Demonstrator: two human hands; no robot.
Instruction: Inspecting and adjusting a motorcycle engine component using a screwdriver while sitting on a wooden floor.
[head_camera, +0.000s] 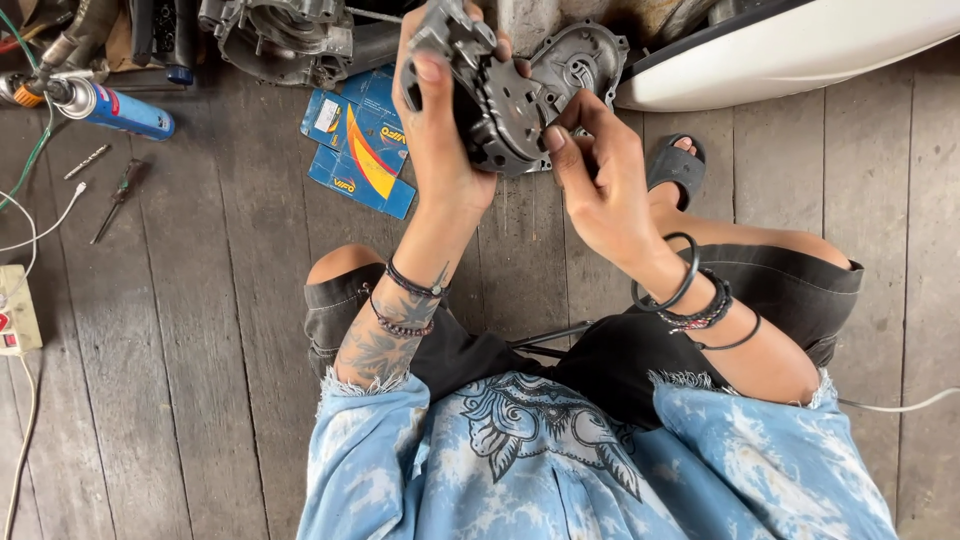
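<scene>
A: Above the knees, at the far middle of the scene, what are the hands doing?

B: The left hand (432, 125) is raised, wrist bent back, its grip wrapped around the left side of a dark metal engine part (495, 100), thumb pressed on the near face. The right hand (597, 180) comes in from the right, its fingertips (556, 138) pinching the part's right edge.

A: So the part is off the floor?

B: Yes, held in the air over the grey plank floor (200, 350), between both hands.

A: Any containers about?

B: A flattened blue cardboard box (360, 150) lies on the floor just left of the left hand; I cannot tell if it holds anything. A blue spray can (115, 108) lies far left, with a screwdriver (118, 198) near it.
</scene>
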